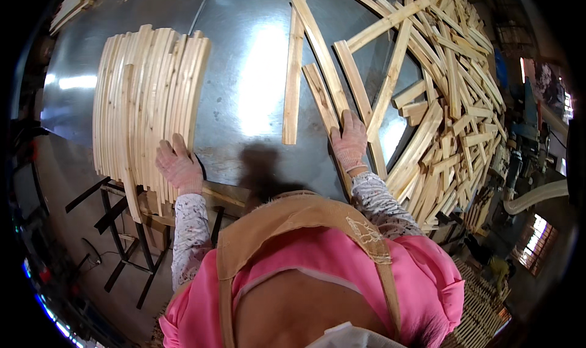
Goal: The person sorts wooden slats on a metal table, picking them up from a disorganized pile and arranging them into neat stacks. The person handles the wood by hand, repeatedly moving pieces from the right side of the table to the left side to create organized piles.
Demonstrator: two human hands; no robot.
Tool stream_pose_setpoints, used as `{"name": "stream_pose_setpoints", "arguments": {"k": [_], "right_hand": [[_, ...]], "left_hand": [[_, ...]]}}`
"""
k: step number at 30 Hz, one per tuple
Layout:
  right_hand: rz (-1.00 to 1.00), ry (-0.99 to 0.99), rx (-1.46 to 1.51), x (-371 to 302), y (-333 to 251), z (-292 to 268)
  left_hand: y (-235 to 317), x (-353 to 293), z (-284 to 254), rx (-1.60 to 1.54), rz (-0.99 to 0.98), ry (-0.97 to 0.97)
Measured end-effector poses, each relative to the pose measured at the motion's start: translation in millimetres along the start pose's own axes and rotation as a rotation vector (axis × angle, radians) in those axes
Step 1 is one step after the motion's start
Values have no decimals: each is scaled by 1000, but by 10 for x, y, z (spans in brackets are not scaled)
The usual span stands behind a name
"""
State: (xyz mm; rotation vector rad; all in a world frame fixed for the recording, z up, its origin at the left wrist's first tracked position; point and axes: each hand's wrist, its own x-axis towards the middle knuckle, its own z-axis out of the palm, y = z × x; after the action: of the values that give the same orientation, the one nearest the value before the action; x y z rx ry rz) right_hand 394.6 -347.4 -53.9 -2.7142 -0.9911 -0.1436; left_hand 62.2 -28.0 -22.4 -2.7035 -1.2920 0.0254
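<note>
Apron below you | left hand: at wood row, left side of table | right hand: over loose strips, mid-table | both grips: closure not discernible | keep your strips parallel, ends level

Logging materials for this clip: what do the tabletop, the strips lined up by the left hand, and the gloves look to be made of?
Tabletop: probably sheet metal, smooth and semi-glossy, given its grey colour and bright reflections.
Strips: wood, seemingly unvarnished, with pale tones, grain and darker knots.
Gloves: likely knit fabric, matte and pinkish; the exact fibre is unclear.
</note>
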Motion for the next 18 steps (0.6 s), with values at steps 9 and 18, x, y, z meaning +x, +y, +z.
{"name": "stream_pose_setpoints", "arguments": {"k": [9, 18], "right_hand": [[421, -280, 219, 649, -214, -487], [696, -82, 129, 595, 896, -615]], "left_hand": [[2256, 409, -108, -392, 378, -353], [2393, 742, 11, -797, 176, -123]]}}
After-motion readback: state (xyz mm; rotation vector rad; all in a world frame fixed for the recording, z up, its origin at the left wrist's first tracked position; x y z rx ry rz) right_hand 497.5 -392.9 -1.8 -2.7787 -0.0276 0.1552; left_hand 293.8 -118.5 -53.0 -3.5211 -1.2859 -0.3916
